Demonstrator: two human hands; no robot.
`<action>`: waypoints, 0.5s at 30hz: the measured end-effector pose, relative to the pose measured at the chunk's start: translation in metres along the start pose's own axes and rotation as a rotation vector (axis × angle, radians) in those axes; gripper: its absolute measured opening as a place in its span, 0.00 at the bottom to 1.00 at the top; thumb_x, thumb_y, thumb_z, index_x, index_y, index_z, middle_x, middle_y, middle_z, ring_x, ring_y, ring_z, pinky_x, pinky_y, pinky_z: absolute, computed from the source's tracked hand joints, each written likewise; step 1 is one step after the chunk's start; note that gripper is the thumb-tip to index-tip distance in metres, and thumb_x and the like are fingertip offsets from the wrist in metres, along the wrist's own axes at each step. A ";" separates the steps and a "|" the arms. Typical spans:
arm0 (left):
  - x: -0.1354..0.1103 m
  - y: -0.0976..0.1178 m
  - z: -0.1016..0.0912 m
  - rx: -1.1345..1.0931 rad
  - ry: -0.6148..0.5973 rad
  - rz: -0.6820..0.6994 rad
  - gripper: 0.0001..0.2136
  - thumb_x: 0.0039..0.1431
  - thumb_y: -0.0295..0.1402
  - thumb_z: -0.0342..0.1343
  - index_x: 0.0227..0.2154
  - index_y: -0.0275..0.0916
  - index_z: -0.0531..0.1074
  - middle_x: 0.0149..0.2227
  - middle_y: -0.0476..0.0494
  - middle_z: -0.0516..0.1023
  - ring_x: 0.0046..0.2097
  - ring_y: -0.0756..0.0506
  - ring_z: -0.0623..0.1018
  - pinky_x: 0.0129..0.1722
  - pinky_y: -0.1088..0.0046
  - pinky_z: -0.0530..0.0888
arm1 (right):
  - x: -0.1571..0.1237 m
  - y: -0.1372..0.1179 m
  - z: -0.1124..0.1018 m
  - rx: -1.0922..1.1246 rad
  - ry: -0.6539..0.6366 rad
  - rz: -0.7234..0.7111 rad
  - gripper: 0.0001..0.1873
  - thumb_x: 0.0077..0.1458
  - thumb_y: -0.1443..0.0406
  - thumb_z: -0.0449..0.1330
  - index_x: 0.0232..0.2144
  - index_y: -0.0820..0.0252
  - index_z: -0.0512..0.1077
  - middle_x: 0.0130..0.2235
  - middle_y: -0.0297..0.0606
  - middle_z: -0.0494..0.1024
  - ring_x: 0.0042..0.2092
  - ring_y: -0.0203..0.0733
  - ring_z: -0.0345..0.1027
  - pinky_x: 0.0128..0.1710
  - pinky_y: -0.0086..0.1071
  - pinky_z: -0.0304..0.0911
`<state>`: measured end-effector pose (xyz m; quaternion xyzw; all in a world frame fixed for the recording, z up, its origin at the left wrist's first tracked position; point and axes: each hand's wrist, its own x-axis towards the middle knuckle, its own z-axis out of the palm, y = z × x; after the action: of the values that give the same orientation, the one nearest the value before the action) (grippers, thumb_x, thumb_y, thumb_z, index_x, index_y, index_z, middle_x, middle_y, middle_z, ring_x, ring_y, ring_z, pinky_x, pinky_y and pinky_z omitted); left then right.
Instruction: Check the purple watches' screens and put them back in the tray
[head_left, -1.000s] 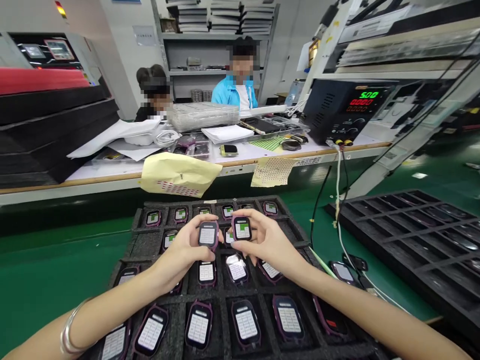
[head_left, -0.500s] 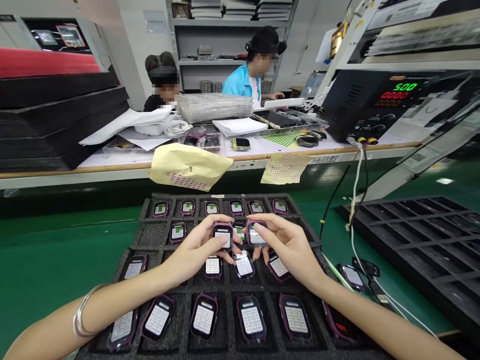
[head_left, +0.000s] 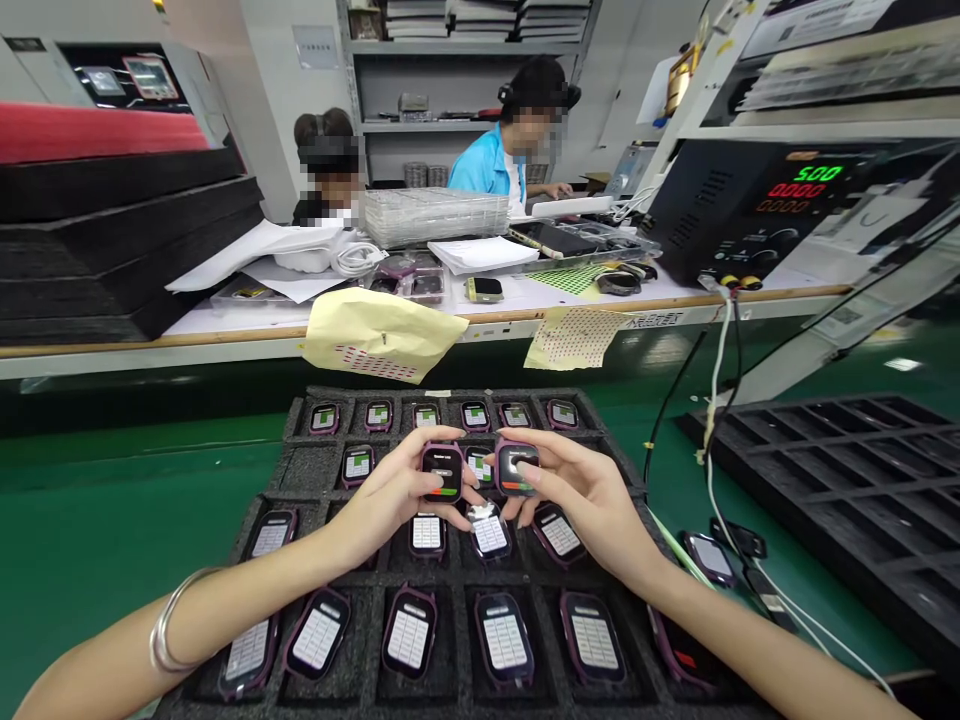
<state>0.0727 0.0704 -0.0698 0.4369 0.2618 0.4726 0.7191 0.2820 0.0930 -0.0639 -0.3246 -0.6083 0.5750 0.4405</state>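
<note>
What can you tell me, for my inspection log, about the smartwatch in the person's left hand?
The smartwatch has a rounded-square, glossy plum-coloured case, apparently plastic. Its dark screen is lit, showing small pale text above a red and green bar. The left hand holds it by the edges, tilted, above a black foam tray.

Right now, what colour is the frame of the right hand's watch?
Dark purple: the watch in the right hand, best seen in the head view.

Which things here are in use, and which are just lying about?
In use:
left hand holding a smartwatch
right hand holding another smartwatch
black foam tray of smartwatches

Lying about:
bench power supply
yellow paper sheet
stack of clear trays
</note>
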 end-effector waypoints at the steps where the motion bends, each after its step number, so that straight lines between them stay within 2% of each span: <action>1: -0.001 0.000 0.000 0.004 -0.009 0.005 0.18 0.55 0.25 0.50 0.50 0.37 0.63 0.39 0.39 0.74 0.41 0.40 0.77 0.37 0.61 0.76 | 0.001 0.000 0.000 0.007 0.001 0.000 0.15 0.58 0.63 0.62 0.47 0.59 0.71 0.34 0.39 0.78 0.26 0.41 0.75 0.22 0.28 0.71; 5: -0.003 -0.002 -0.001 0.040 -0.031 0.038 0.21 0.53 0.22 0.50 0.51 0.38 0.62 0.41 0.39 0.73 0.42 0.41 0.75 0.38 0.62 0.76 | 0.003 -0.001 0.001 0.015 0.036 0.005 0.15 0.56 0.63 0.64 0.46 0.60 0.71 0.32 0.39 0.77 0.24 0.41 0.74 0.20 0.27 0.70; 8: -0.004 -0.003 -0.001 0.059 -0.026 0.044 0.20 0.54 0.23 0.50 0.51 0.39 0.62 0.41 0.41 0.73 0.41 0.42 0.75 0.37 0.64 0.76 | -0.003 -0.014 0.007 0.043 0.038 -0.003 0.13 0.56 0.64 0.65 0.44 0.60 0.72 0.30 0.38 0.77 0.23 0.40 0.74 0.20 0.26 0.70; 10: -0.004 -0.003 0.001 0.084 -0.005 0.033 0.19 0.57 0.24 0.51 0.51 0.40 0.63 0.41 0.42 0.73 0.41 0.44 0.75 0.38 0.66 0.76 | -0.015 -0.032 0.014 0.123 -0.066 -0.002 0.14 0.57 0.64 0.64 0.46 0.55 0.72 0.34 0.39 0.78 0.25 0.41 0.75 0.23 0.28 0.72; 12: -0.005 -0.001 0.003 0.109 0.013 0.021 0.16 0.60 0.26 0.52 0.51 0.41 0.64 0.40 0.43 0.73 0.40 0.45 0.75 0.38 0.69 0.76 | -0.032 -0.051 0.023 0.206 -0.229 0.009 0.21 0.57 0.63 0.65 0.52 0.47 0.69 0.40 0.40 0.77 0.31 0.45 0.77 0.28 0.32 0.74; 13: -0.005 -0.001 0.004 0.118 0.016 0.021 0.15 0.61 0.28 0.52 0.51 0.41 0.65 0.39 0.43 0.73 0.39 0.46 0.75 0.37 0.70 0.76 | -0.041 -0.058 0.027 0.205 -0.272 0.004 0.25 0.55 0.64 0.66 0.54 0.45 0.66 0.41 0.41 0.77 0.34 0.47 0.77 0.31 0.34 0.75; 15: -0.005 0.000 0.006 0.125 0.018 0.037 0.14 0.62 0.30 0.52 0.50 0.40 0.65 0.38 0.43 0.73 0.39 0.46 0.75 0.36 0.71 0.75 | -0.058 -0.066 0.033 0.155 -0.262 -0.028 0.28 0.54 0.65 0.67 0.56 0.42 0.66 0.43 0.42 0.77 0.39 0.50 0.76 0.36 0.35 0.74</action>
<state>0.0754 0.0637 -0.0676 0.4817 0.2893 0.4722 0.6792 0.2830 0.0190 -0.0066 -0.2032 -0.6186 0.6515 0.3893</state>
